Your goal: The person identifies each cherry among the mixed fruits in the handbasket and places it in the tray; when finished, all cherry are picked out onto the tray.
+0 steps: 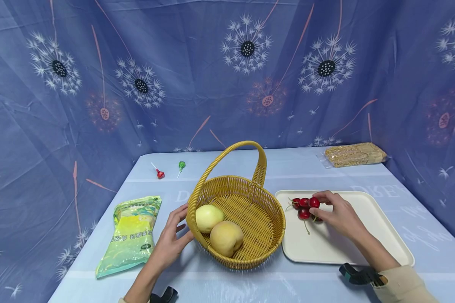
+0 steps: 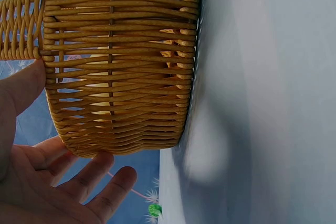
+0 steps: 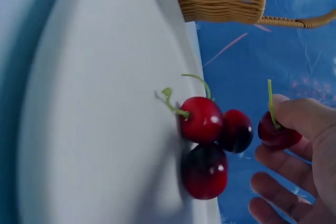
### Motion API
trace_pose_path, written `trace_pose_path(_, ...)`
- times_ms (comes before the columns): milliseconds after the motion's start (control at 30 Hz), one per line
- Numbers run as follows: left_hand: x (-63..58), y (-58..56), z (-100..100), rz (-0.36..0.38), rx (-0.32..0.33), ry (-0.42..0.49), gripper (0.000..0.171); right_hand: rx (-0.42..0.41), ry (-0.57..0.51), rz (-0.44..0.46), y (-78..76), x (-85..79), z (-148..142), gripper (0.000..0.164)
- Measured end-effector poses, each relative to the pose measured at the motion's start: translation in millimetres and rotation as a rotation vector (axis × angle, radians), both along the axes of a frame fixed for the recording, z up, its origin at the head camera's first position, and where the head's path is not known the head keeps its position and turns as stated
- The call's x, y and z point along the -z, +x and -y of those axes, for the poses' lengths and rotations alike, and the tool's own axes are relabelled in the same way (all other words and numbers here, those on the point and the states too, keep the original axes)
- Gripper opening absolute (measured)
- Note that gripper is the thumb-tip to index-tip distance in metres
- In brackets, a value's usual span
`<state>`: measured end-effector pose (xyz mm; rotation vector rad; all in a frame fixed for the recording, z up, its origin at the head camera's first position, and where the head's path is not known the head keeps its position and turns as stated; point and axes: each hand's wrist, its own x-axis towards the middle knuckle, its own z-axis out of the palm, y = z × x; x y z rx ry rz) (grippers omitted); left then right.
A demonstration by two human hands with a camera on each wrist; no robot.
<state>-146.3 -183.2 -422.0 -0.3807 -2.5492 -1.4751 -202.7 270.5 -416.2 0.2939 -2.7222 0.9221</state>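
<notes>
My right hand (image 1: 343, 214) pinches a dark red cherry (image 3: 275, 134) between thumb and fingers, above a cream tray (image 1: 379, 240). Several other cherries (image 1: 303, 213) with green stems lie bunched on the tray's left part; the right wrist view shows the held one apart from them. A woven basket (image 1: 255, 227) with a tall handle stands left of the tray. Inside it, at the left, are a pale yellow-green fruit (image 1: 209, 218) and a peach (image 1: 226, 238). With fingers spread and fairly straight, my left hand (image 1: 168, 244) touches the basket's left side near the handle's base.
Left of the basket lies a green-yellow snack bag (image 1: 130, 235). Behind it are a red lollipop (image 1: 160, 174) and a green lollipop (image 1: 181, 165). A clear-wrapped block of grain-like food (image 1: 355, 154) lies at the back right. A blue patterned curtain (image 1: 197, 75) closes off the back.
</notes>
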Motion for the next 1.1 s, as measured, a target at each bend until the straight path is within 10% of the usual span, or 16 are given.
trace_pose_path(1100,0.0,-0.4,0,0.002,-0.007,-0.009,0.058,0.152,0.071,0.046,-5.8,21.8,0,0.046)
